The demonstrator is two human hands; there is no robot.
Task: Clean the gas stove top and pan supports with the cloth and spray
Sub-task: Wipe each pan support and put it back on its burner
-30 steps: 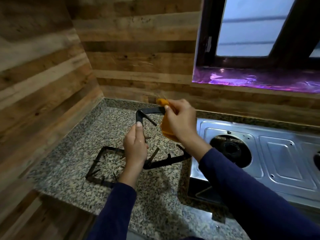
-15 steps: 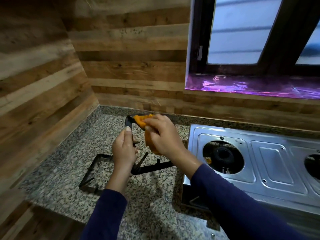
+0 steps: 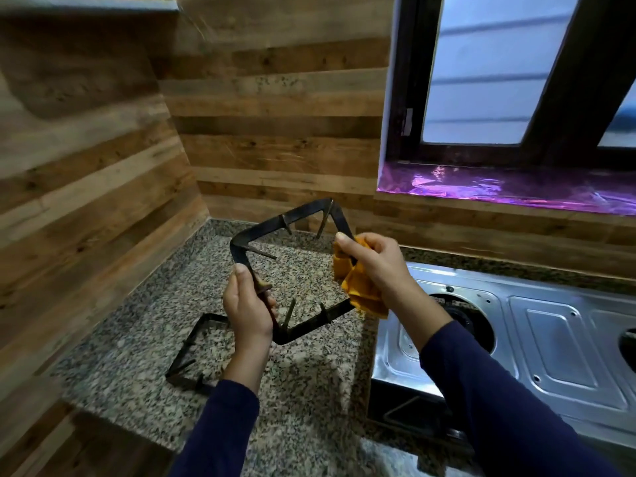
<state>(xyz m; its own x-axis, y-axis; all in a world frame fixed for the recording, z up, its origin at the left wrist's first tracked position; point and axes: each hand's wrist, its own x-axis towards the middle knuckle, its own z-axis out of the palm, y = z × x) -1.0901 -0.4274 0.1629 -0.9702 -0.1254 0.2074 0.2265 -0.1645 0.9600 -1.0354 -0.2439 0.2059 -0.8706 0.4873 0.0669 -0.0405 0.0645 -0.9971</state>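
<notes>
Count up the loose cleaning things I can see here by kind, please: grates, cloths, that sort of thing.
Black pan supports: 2, one held up, one lying on the granite counter
Orange cloths: 1, in the right hand
Spray bottles: 0 in view
Total: 3

We see wood-plank walls meeting in a corner above a speckled granite counter; a dark-framed window glows pale over a purple-lit sill.
</notes>
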